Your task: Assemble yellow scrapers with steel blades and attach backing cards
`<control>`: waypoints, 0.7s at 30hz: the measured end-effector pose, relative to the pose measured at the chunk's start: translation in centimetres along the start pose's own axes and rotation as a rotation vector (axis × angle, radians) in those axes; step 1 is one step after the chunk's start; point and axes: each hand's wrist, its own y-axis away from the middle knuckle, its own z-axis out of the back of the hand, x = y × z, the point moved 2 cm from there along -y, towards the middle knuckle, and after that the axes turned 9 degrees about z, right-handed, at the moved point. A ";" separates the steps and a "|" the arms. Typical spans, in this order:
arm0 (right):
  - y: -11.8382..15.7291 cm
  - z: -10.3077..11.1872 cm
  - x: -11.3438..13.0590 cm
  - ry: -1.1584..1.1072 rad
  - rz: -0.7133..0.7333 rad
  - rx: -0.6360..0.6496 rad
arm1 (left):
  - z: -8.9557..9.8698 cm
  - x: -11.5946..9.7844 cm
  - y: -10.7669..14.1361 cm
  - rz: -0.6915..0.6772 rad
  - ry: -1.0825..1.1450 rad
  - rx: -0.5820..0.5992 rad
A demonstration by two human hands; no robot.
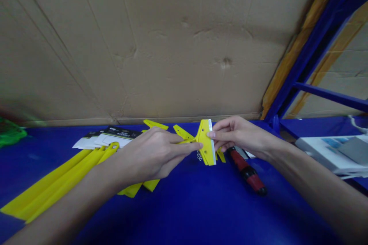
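Observation:
A yellow scraper [204, 143] with a wide head is held up in the middle, its metal blade [213, 145] along the right edge. My left hand [158, 151] is closed round its handle, the index finger stretched onto the head. The fingers of my right hand [235, 136] pinch the blade edge from the right. Behind them are more yellow scraper parts [155, 124] and a few small metal screws [199, 155]. Just below my right hand lies a red and black screwdriver [247, 171].
Long yellow pieces [63, 180] and black-and-white printed cards [115, 136] lie at the left on the blue table [189, 210]. Green netting [11, 132] is at the far left. White boxes [330, 153] sit at the right, by a blue metal frame [313, 38]. Cardboard [172, 46] stands behind.

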 end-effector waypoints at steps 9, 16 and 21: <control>0.0 0.3 0.0 -0.073 0.031 -0.025 | 0.5 -0.1 0.2 0.016 0.052 -0.068; -0.2 0.7 -0.3 -0.091 0.042 0.040 | 0.3 0.0 0.3 -0.026 0.041 -0.119; -0.2 1.1 -0.4 -0.033 0.047 0.065 | 0.2 -0.1 0.3 -0.063 0.034 -0.172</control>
